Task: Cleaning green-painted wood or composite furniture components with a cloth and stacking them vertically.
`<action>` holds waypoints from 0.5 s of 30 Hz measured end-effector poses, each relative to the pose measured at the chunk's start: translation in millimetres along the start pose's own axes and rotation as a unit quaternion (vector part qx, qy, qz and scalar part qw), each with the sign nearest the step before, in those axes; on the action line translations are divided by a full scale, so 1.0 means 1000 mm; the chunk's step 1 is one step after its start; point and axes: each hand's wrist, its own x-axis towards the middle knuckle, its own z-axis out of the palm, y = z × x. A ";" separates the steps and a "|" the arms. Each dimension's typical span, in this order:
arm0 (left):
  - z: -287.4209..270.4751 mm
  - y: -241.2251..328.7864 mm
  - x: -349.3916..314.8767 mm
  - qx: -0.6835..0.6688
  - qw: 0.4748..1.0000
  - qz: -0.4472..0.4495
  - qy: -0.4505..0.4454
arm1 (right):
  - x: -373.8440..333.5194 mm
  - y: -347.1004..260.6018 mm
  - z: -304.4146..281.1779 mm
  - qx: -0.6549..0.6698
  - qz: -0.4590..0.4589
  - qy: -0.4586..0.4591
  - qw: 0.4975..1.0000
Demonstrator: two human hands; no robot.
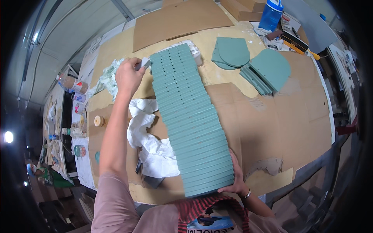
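A long row of overlapping green panels (190, 112) stretches away from me across the table, with small dark holes along its far part. At its far left edge, my left hand (130, 75) is closed around a small light-grey block (145, 63), which is at or very near the panels' edge; contact is hard to tell. My right hand (237, 180) grips the near right corner of the row, fingers along the side and thumb at the near end. A crumpled white cloth (155, 155) lies along the row's left side.
More green panels with rounded ends (268, 72) lie at the far right. Cardboard sheets (279, 116) cover much of the table. A blue jug (271, 15) stands at the back right. Bottles (72, 83) line the left, near a second cloth (108, 79). Another person (50, 174) is at far left.
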 end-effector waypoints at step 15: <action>0.068 0.103 0.028 -0.117 0.973 0.183 -0.083 | -0.002 0.002 0.001 -0.001 0.013 -0.001 1.000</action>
